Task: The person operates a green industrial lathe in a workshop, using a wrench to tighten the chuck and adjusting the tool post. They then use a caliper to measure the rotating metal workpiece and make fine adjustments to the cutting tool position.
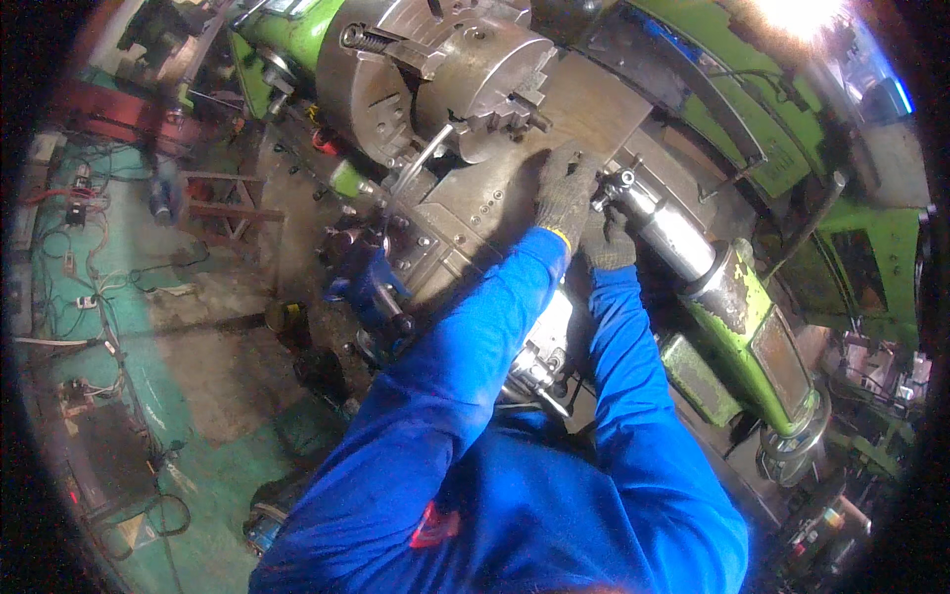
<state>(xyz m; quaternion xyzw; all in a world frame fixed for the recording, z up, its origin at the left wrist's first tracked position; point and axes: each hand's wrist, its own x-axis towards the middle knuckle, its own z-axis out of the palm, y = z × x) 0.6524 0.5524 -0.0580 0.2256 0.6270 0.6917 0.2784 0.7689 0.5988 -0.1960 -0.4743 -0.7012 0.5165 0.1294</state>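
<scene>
Both your left hand [564,190] and right hand [609,244] crowd the steel cylinder [677,238], likely for control; their opening and grip I cannot tell.

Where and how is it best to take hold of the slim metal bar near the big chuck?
Grip around the straight middle of the slim metal bar, probably from the right, where the left hand is, over the flat machine surface. The bar is thin and slanted, so a wrapping grip should suit it; the big chuck crowds its upper left side.
</scene>
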